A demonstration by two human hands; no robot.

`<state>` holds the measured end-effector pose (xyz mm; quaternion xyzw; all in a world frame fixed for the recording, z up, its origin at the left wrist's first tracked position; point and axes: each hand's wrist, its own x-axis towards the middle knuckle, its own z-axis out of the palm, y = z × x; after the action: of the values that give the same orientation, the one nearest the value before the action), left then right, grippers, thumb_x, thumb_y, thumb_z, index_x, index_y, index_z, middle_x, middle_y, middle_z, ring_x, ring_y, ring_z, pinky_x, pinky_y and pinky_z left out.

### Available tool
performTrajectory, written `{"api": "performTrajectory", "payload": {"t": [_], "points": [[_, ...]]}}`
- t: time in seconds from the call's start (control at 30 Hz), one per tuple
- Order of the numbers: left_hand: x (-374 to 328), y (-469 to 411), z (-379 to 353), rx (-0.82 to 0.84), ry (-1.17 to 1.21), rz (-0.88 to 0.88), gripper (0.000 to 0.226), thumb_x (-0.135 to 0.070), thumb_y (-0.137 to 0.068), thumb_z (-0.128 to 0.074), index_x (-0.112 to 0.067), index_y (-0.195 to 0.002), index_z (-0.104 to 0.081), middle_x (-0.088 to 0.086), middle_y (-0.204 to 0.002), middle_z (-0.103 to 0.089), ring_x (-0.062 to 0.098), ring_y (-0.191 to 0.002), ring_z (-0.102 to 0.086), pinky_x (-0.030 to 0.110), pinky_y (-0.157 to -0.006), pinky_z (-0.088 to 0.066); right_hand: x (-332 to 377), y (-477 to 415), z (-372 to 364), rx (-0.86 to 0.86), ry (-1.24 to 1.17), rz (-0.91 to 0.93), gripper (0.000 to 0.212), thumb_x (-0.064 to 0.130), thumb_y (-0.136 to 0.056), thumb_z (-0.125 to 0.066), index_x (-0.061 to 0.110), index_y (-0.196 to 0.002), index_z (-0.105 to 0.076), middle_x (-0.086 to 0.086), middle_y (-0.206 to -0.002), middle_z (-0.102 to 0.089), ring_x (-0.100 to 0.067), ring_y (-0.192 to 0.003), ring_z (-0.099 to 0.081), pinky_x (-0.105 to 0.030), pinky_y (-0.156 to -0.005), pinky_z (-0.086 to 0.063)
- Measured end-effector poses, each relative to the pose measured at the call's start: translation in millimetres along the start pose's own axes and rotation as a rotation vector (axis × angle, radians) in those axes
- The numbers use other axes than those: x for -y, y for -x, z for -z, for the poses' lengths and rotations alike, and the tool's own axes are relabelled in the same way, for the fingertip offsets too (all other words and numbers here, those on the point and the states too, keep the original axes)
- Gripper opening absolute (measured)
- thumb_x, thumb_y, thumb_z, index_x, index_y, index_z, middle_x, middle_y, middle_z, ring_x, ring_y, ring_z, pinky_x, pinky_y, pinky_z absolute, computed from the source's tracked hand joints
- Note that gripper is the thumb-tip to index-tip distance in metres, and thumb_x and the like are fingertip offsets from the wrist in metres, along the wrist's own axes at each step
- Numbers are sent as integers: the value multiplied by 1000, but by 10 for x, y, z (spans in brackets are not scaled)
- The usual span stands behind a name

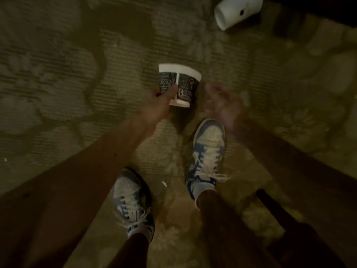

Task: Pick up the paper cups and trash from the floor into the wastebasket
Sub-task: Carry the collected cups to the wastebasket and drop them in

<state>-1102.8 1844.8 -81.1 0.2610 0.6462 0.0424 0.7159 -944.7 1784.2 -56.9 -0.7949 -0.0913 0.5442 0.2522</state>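
Observation:
A paper cup (184,82) with a black printed band and white rims is at the middle of the view, above the patterned carpet. My left hand (161,102) grips its left side, thumb across the front. My right hand (222,105) is blurred, just right of the cup, with fingers loosely curled and nothing in it. A second, plain white paper cup (234,11) lies on its side on the carpet at the top right. A tiny white scrap (164,183) lies on the carpet between my shoes. No wastebasket is in view.
My two blue-and-white sneakers (207,151) stand on the dim patterned carpet (58,74) below the hands. A dark edge of furniture or wall (318,12) runs along the top right corner. Another small white speck (5,159) lies at the far left.

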Motion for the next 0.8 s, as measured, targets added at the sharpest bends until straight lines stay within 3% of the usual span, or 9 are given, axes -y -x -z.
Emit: {"api": "performTrajectory", "payload": {"t": [0.1,0.13,0.2,0.27,0.33,0.4,0.47,0.63,0.8], "points": [[-388,-199,-85,-23,25,-57,25,-37,-100,-54,-20,-115,-64,0,-109,-72,15,-94,-69,30,-72,-57,363,-384,205,-124,83,-31,38,59,-87,-61,35,-116,-57,9,-105,-64,-15,-93,-66,-41,-86,-56],[-493,-264,-129,-39,32,-78,21,-36,-101,-53,-21,-111,-64,0,-106,-73,15,-92,-70,29,-69,-58,480,-517,261,-142,75,-54,44,63,-86,-59,31,-117,-56,8,-103,-62,-14,-89,-64,-38,-79,-56],[-651,-380,-202,-80,71,-105,15,-33,-102,-53,-23,-106,-63,0,-106,-72,16,-92,-70,30,-70,-60,699,-706,321,-101,93,-107,41,70,-86,-52,31,-98,-56,8,-95,-57,-11,-75,-55,-27,-58,-46],[-746,-469,-251,-95,91,-108,12,-32,-101,-54,-23,-103,-62,1,-109,-72,20,-97,-70,39,-82,-59,844,-882,336,-52,21,-116,51,69,-87,-52,25,-113,-60,3,-109,-64,-11,-80,-59,-21,-46,-42],[-791,-542,-288,-90,81,-107,13,-32,-101,-54,-22,-102,-62,3,-109,-73,22,-99,-71,42,-86,-57,960,-1032,286,-52,-130,-73,70,60,-88,-59,15,-140,-46,-2,-125,-62,-15,-100,-65,-23,-57,-55],[-822,-599,-319,-81,89,-104,13,-32,-101,-55,-21,-101,-63,5,-109,-73,25,-100,-71,40,-85,-57,1045,-1163,223,-74,-204,-53,82,55,-86,-66,12,-148,-33,-4,-128,-58,-17,-105,-65,-34,-83,-60],[-853,-652,-337,-72,88,-109,16,-32,-101,-54,-20,-107,-63,4,-108,-73,24,-100,-71,37,-80,-57,1081,-1282,167,-110,-220,-67,88,54,-83,-71,14,-150,-30,-5,-131,-57,-19,-106,-64,-36,-86,-58],[-924,-661,-335,-77,119,-111,23,-32,-100,-56,-16,-115,-63,4,-103,-74,20,-86,-72,34,-70,-58,1057,-1407,174,-225,-211,-22,83,38,-80,-77,6,-144,-35,-1,-112,-57,-19,-94,-66,-26,-60,-60],[-913,-294,-227,-154,152,-96,16,-34,-99,-57,-21,-108,-63,-1,-96,-73,13,-78,-72,28,-60,-59,929,-903,210,-22,-95,-55,56,43,-81,-73,8,-122,-59,-6,-115,-69,-17,-93,-68,-25,-62,-54]]}}
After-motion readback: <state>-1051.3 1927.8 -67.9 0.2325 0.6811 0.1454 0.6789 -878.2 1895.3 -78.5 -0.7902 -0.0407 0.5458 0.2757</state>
